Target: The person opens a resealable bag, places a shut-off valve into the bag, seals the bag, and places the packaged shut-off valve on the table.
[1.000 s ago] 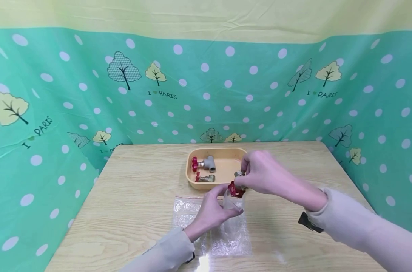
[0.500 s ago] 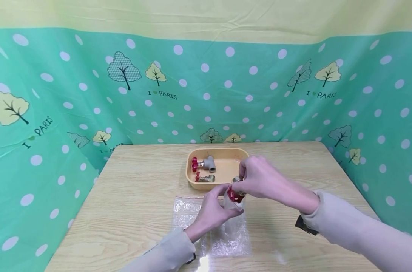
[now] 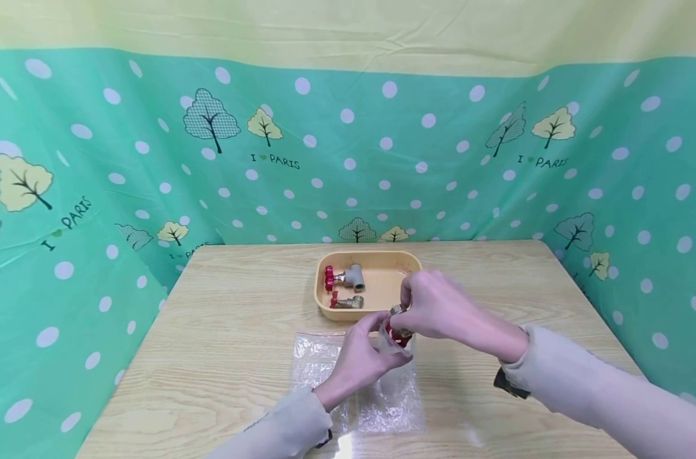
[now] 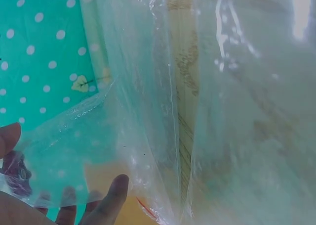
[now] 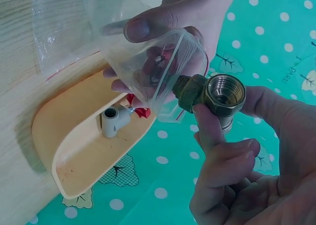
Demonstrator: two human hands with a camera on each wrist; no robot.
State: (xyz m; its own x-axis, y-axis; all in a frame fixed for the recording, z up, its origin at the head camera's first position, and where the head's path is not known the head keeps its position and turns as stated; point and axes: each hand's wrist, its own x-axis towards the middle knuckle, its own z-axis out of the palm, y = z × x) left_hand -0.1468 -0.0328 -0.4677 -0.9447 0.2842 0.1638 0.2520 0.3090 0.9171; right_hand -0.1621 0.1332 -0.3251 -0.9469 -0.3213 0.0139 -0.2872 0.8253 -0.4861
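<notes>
My right hand (image 3: 445, 312) pinches the brass body of a valve (image 5: 212, 94), its threaded opening facing the right wrist camera. The valve's red handwheel (image 5: 157, 62) sits inside the mouth of a clear zip bag (image 5: 175, 76), seen through the film. My left hand (image 3: 362, 354) holds that bag's mouth spread, thumb on one side and fingers on the other. In the left wrist view the bag's film (image 4: 74, 131) stretches between the left fingers, with the dark red wheel showing at the far left.
Behind the hands stands a tan tray (image 3: 319, 296) holding a grey valve (image 3: 353, 275) and a smaller brass valve (image 3: 356, 301), both with red handwheels. Another clear zip bag (image 3: 310, 357) lies flat on the wooden table (image 3: 210, 357). A patterned green curtain (image 3: 348, 191) encloses the table.
My right hand has moved down and left with the valve, and its red handwheel has passed from the bag's mouth to inside it. The left hand stays nearly still.
</notes>
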